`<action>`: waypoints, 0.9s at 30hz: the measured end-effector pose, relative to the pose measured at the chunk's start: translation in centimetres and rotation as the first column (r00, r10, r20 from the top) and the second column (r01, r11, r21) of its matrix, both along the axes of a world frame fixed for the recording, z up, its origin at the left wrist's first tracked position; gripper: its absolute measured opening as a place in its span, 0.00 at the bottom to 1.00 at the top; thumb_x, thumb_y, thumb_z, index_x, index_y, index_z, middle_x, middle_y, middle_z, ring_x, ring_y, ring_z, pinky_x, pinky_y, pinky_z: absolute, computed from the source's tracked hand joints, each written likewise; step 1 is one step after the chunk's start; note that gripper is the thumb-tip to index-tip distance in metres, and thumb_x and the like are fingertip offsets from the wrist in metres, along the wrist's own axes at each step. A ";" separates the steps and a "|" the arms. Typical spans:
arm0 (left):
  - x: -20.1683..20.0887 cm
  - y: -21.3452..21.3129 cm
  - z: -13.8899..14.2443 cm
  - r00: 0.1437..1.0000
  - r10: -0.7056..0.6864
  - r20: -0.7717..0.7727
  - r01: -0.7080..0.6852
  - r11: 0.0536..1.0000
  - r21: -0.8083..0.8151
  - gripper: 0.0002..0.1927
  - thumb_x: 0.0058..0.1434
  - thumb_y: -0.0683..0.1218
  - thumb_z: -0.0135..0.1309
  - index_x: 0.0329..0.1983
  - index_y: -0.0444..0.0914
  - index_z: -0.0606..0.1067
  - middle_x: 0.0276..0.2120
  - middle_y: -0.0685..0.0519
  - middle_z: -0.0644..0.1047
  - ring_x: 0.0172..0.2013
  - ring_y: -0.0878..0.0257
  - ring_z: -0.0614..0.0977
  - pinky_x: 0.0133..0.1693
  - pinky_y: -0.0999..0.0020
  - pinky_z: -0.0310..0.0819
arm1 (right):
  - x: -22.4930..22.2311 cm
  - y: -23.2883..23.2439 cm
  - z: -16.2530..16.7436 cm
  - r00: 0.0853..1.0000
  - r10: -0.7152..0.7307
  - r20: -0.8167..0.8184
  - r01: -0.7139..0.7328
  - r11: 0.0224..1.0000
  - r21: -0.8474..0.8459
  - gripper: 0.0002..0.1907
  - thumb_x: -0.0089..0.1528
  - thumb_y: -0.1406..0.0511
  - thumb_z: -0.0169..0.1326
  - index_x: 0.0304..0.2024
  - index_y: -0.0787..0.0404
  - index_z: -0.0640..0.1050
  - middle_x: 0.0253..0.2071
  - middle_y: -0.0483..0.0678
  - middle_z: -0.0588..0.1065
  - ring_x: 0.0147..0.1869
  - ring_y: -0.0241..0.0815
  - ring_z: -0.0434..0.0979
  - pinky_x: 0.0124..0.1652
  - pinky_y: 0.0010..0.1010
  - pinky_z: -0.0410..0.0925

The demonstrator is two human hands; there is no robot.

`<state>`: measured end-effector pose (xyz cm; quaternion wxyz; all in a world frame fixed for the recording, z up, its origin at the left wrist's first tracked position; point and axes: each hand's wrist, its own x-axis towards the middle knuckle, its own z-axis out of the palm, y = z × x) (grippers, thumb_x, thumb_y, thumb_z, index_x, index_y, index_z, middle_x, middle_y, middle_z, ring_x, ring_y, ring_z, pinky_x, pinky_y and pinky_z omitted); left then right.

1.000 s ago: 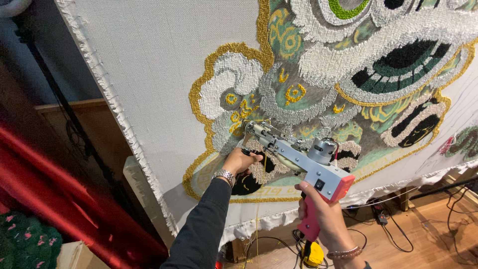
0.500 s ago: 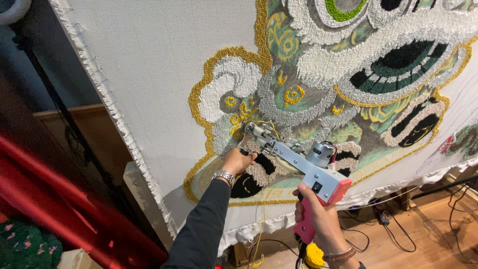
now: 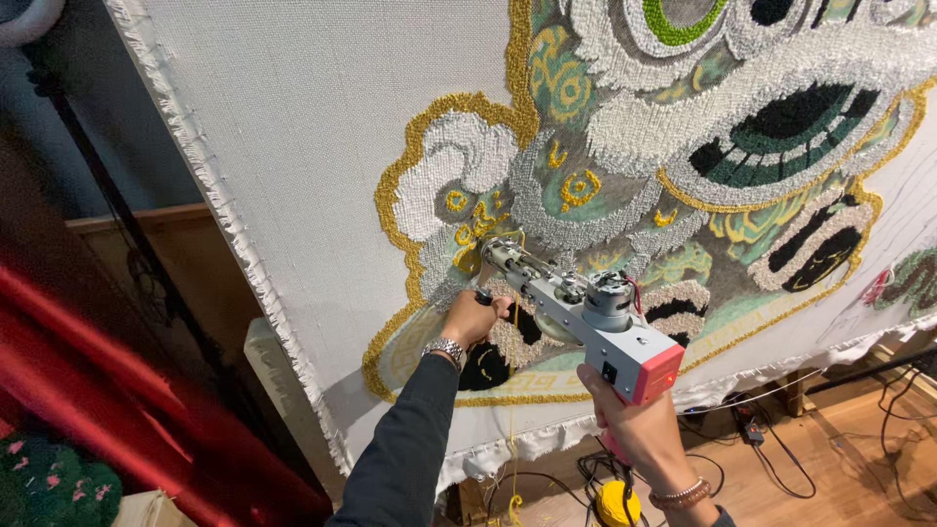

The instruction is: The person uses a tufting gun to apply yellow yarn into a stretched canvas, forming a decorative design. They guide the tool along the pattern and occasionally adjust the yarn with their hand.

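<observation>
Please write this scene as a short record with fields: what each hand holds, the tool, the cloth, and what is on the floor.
left hand: grips the front handle of the tufting gun, a wristwatch on the wrist
right hand: holds the rear grip of the gun
tufting gun: grey body, red rear end, tip against the cloth
cloth: white, stretched upright, partly tufted with a gold-outlined design
floor: wood, black cables, yellow yarn cone

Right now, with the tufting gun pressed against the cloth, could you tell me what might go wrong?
The left hand grips the front handle close to the needle end of the tufting gun, so a slip could catch fingers. The yellow yarn hangs loose below the gun and might snag. Cables trail across the floor near the frame, a possible trip hazard.
</observation>
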<state>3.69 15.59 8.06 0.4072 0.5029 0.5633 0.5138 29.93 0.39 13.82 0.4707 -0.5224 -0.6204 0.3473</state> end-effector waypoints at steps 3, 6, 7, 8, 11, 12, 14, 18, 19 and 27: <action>-0.1 0.2 -0.6 0.998 0.036 -0.058 -0.038 0.999 -0.039 0.18 0.64 0.54 0.61 0.40 0.32 0.83 0.35 0.49 0.86 0.15 0.67 0.75 0.19 0.70 0.69 | 0.0 0.0 0.3 0.999 -0.022 0.029 0.023 0.999 -0.035 0.17 0.58 0.56 0.62 0.27 0.64 0.77 0.15 0.45 0.71 0.17 0.35 0.68 0.19 0.30 0.62; -0.1 0.5 -0.5 1.000 -0.021 0.009 0.021 0.999 0.025 0.13 0.62 0.51 0.58 0.42 0.39 0.83 0.35 0.53 0.86 0.15 0.68 0.76 0.18 0.68 0.71 | 0.2 0.1 0.4 0.998 -0.029 0.046 0.030 1.000 -0.007 0.17 0.57 0.56 0.63 0.28 0.64 0.77 0.16 0.44 0.71 0.17 0.34 0.68 0.19 0.30 0.62; -0.2 0.6 -0.3 1.000 -0.021 0.007 0.021 0.999 0.034 0.12 0.62 0.51 0.58 0.42 0.40 0.83 0.33 0.54 0.85 0.15 0.67 0.76 0.19 0.67 0.71 | 0.2 0.2 0.4 0.998 -0.032 0.046 0.032 0.999 -0.006 0.17 0.57 0.56 0.63 0.28 0.64 0.77 0.16 0.45 0.71 0.18 0.34 0.68 0.20 0.30 0.62; -0.3 0.6 -0.1 1.000 -0.022 0.006 0.021 0.999 0.038 0.12 0.62 0.52 0.58 0.41 0.41 0.83 0.32 0.55 0.85 0.15 0.67 0.76 0.19 0.67 0.72 | 0.2 0.3 0.2 0.998 -0.035 0.047 0.035 0.999 -0.011 0.17 0.58 0.55 0.63 0.29 0.63 0.78 0.16 0.45 0.71 0.18 0.34 0.68 0.20 0.30 0.63; -0.3 0.2 0.4 0.997 0.014 -0.077 -0.013 1.000 0.023 0.15 0.64 0.53 0.58 0.36 0.36 0.82 0.26 0.52 0.82 0.15 0.65 0.77 0.20 0.66 0.71 | 0.2 0.5 -0.2 0.999 -0.030 0.015 0.030 0.999 0.019 0.17 0.57 0.56 0.63 0.27 0.64 0.77 0.16 0.44 0.71 0.18 0.33 0.69 0.20 0.29 0.63; -0.3 -0.1 0.4 0.992 0.031 -0.119 -0.031 0.999 0.008 0.18 0.65 0.54 0.58 0.33 0.34 0.82 0.24 0.50 0.81 0.15 0.64 0.77 0.20 0.65 0.71 | 0.2 0.5 -0.4 1.000 -0.013 -0.010 0.013 1.000 0.016 0.18 0.58 0.56 0.63 0.26 0.64 0.76 0.16 0.44 0.71 0.18 0.33 0.68 0.20 0.29 0.63; -0.1 -0.4 0.9 0.985 0.052 -0.167 -0.053 0.999 -0.004 0.16 0.64 0.54 0.57 0.33 0.36 0.80 0.22 0.50 0.80 0.16 0.63 0.79 0.21 0.66 0.73 | 0.2 0.6 -0.6 0.998 0.018 -0.059 -0.017 1.000 0.018 0.18 0.59 0.56 0.63 0.25 0.64 0.75 0.16 0.44 0.70 0.18 0.33 0.67 0.20 0.29 0.62; 0.0 -0.8 1.7 0.983 0.061 -0.171 -0.062 0.998 0.005 0.18 0.63 0.55 0.59 0.28 0.36 0.81 0.22 0.53 0.80 0.16 0.65 0.78 0.22 0.66 0.72 | 0.0 0.6 -0.5 0.986 0.009 -0.168 -0.024 0.996 -0.085 0.17 0.59 0.57 0.61 0.27 0.65 0.75 0.16 0.47 0.69 0.17 0.37 0.66 0.19 0.31 0.60; 0.0 -0.9 1.9 0.983 0.054 -0.178 -0.055 0.998 -0.001 0.17 0.63 0.54 0.58 0.28 0.36 0.81 0.22 0.52 0.80 0.16 0.64 0.79 0.22 0.65 0.72 | -0.1 0.5 -0.4 0.972 0.024 -0.236 -0.047 0.995 -0.092 0.17 0.59 0.58 0.61 0.28 0.65 0.75 0.16 0.46 0.69 0.17 0.37 0.67 0.19 0.31 0.61; 0.2 -1.7 3.6 0.953 0.090 -0.290 -0.123 0.988 -0.096 0.13 0.62 0.54 0.60 0.32 0.39 0.79 0.25 0.55 0.82 0.18 0.66 0.78 0.22 0.65 0.72 | -0.7 -0.7 -0.2 0.883 0.014 -0.469 -0.091 0.986 -0.142 0.16 0.60 0.59 0.60 0.34 0.66 0.76 0.16 0.47 0.68 0.17 0.39 0.67 0.20 0.31 0.62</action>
